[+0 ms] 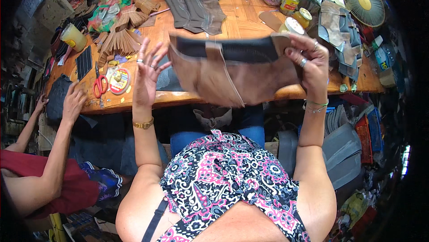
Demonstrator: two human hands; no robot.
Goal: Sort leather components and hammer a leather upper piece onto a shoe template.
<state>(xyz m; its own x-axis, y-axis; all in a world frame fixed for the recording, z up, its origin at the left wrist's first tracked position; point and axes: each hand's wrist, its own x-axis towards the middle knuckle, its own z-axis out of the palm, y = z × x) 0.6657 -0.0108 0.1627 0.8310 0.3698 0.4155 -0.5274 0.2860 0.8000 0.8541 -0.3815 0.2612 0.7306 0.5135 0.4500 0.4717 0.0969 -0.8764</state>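
My right hand (pixel 310 63) grips the right end of a brown leather piece (pixel 254 74) with fingers and thumb. It looks like a boot upper, with a dark lining along its top and a seamed strip across it. The piece hangs in the air over the table's front edge, slightly blurred by motion. My left hand (pixel 149 72) is raised beside the piece's left end, fingers spread, holding nothing. Behind my left hand, a dark grey flat piece (pixel 167 80) lies on the table, partly hidden.
Left on the wooden table (pixel 237 9) lie red-handled scissors (pixel 99 83), a round tin (pixel 119 81) and fanned brown strips (pixel 123 41). Leather uppers (pixel 192 7) lie at the back; jars (pixel 290 3), stacked pieces (pixel 342 41) and a fan (pixel 363 0) are right. A co-worker's hand (pixel 73 101) is at left.
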